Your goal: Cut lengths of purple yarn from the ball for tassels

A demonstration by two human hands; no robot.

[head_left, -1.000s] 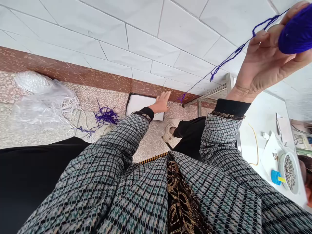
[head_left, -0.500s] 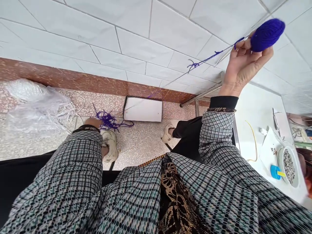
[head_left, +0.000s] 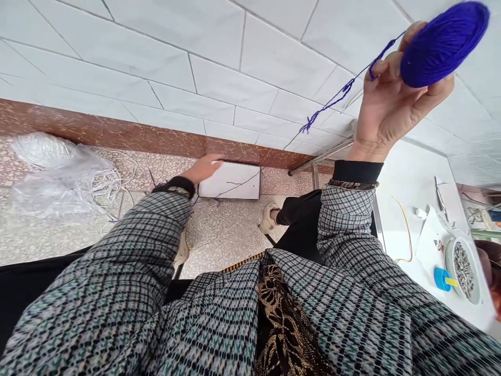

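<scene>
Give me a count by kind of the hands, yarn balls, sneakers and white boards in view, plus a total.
Bare hands: 2, the left hand and the right hand
Round purple yarn balls: 1
Cream-white sneakers: 2, one partly hidden by a sleeve
Flat white rectangular boards: 1
Total: 6

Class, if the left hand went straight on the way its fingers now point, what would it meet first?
Probably the purple yarn running down from the right hand, though depth is hard to judge from this view.
</scene>
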